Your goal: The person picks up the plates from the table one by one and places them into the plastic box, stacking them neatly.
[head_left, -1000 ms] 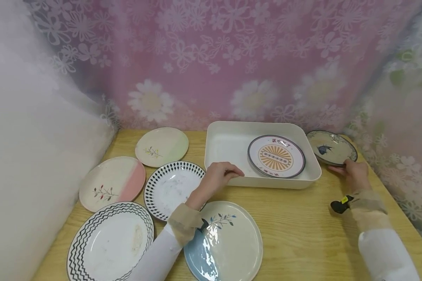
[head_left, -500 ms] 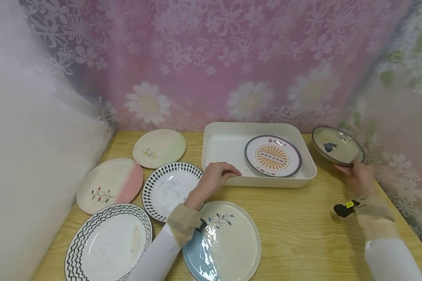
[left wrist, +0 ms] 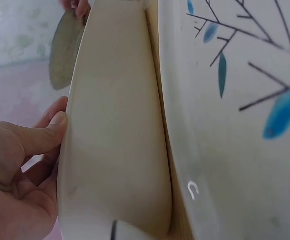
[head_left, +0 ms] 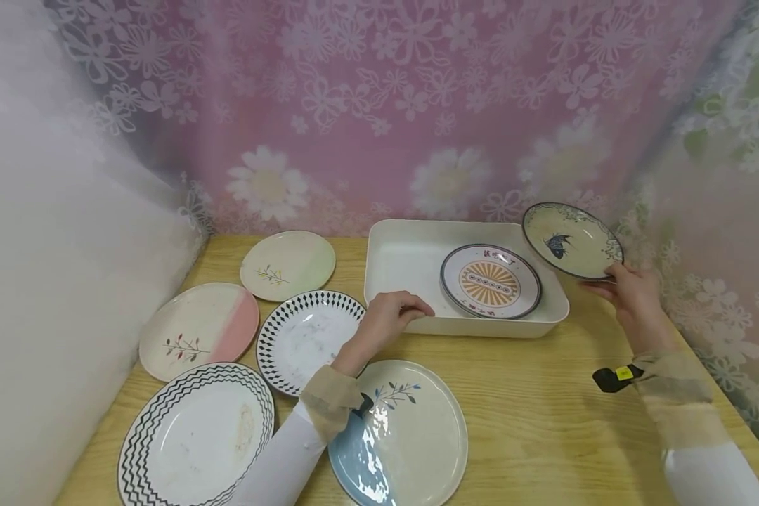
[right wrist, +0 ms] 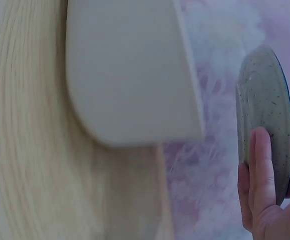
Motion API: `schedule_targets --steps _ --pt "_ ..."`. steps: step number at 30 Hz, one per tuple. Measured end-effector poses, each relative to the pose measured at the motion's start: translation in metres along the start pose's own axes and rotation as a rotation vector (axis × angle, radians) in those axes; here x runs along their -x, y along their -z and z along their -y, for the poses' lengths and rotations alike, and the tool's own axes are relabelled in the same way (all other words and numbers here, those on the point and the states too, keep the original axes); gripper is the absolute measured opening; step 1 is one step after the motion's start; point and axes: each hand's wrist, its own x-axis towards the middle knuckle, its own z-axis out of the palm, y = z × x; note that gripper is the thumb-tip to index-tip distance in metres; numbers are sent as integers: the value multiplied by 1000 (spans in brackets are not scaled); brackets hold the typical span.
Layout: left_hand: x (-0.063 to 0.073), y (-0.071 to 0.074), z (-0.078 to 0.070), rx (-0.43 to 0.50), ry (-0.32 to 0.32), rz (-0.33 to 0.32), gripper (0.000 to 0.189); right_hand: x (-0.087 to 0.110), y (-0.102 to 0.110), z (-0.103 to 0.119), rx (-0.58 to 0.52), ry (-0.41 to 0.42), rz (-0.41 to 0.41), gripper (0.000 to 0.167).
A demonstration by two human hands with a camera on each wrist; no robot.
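My right hand (head_left: 635, 299) grips a cream plate with a blue fish (head_left: 572, 242) by its near right edge. The thumb is on top and the fingers lie under it, as the right wrist view shows along the plate's speckled underside (right wrist: 267, 105). This plate is in the air, tilted, over the right end of a white rectangular bin (head_left: 468, 328). In the bin's right half lies a white plate with an orange sunburst print (head_left: 490, 281). My left hand (head_left: 388, 320) pinches the bin's front rim, thumb and fingers on either side in the left wrist view.
Several plates lie on the wooden table (head_left: 531, 407): a blue-and-cream one (head_left: 417, 436) in front of the bin, a diamond-rimmed one (head_left: 310, 344), a zigzag-rimmed one (head_left: 196, 443), a pink-edged one (head_left: 199, 330) and a green-edged one (head_left: 287, 266). A floral curtain (head_left: 354, 140) hangs behind.
My right hand has lifted the fish plate off the table beside the bin and carried it up and left over the bin's right end. The left hand has stayed on the rim.
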Motion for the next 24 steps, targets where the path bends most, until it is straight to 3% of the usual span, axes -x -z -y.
schedule_targets --steps 7,13,19,24 --pt "1 -1 -1 5 31 -2 11 16 -32 -7 180 11 105 31" --pt "1 -1 -1 -11 45 -7 12 28 -53 -15 352 -9 129 28" --pt "-1 0 0 71 59 -26 20 36 -67 -24 482 -2 220 29" --pt "-3 2 1 139 78 -37 28 44 -74 -32 615 -24 267 19"
